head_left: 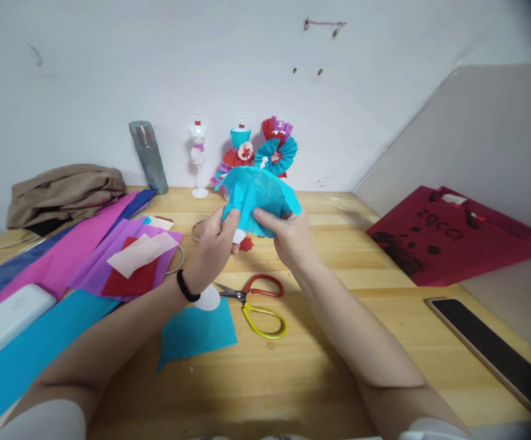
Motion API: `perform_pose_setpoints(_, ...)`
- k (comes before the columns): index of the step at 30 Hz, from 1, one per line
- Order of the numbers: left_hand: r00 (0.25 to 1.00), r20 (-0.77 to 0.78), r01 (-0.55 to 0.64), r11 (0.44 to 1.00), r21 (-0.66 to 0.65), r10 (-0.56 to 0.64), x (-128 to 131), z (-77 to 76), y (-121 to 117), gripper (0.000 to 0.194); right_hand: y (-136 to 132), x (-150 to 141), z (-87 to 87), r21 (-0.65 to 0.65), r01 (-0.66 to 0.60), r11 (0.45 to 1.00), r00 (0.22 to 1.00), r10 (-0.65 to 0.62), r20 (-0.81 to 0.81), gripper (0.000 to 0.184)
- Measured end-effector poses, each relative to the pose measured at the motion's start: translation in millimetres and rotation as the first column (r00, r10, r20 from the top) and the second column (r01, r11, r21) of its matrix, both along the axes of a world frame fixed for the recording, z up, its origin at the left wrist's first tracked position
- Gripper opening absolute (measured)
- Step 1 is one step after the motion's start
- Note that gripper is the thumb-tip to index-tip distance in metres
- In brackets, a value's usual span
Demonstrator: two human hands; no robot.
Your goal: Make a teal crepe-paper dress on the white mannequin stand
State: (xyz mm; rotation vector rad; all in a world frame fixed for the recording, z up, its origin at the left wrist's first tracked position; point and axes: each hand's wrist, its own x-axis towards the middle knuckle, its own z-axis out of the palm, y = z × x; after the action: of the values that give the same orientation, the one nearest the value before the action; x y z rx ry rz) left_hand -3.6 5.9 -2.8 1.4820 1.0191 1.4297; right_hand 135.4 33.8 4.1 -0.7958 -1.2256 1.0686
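Both hands hold a sheet of turquoise crepe paper (260,189) up above the middle of the table. My left hand (217,244) pinches its lower left edge with the thumb in front. My right hand (290,235) grips the lower right part, thumb pressed on the paper. Something white shows beneath the paper by the left fingers; I cannot make out its kind. Below the hands lie scissors (247,296) with one red and one yellow handle. Their blades point at a white disc (208,298), which rests against a flat turquoise paper piece (201,333).
Coloured paper sheets (82,256), a white box-like object (13,321) and brown cloth (63,192) lie at left. A flask (148,156), a white mannequin (198,159) and paper-dressed mannequins (277,153) stand behind. At right are a red bag (448,238) and phone (489,348).
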Motion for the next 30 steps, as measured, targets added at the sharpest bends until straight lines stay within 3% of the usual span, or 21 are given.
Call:
perform_pose_setpoints(13, 0.996, 0.078, 0.045, 0.999, -0.026, -0.042, 1.0, 1.5, 1.3, 0.047, 2.1, 1.3, -1.7, 0.008, 0.025, 1.0, 0.999, -0.025, -0.044, 0.021)
perform_pose_setpoints(24, 0.993, 0.114, 0.039, 0.998, -0.041, -0.034, 1.2, 2.7, 0.3, 0.052, 2.0, -1.0, 0.9, -0.041, 0.06, 0.997, 0.995, -0.062, -0.073, 0.04)
perform_pose_setpoints(30, 0.991, 0.132, 0.019, 0.999, -0.027, -0.016, 2.1, 1.6, 1.5, 0.054, -1.7, -1.4, 4.9, 0.006, -0.052, 0.999, 0.996, 0.052, -0.071, 0.04)
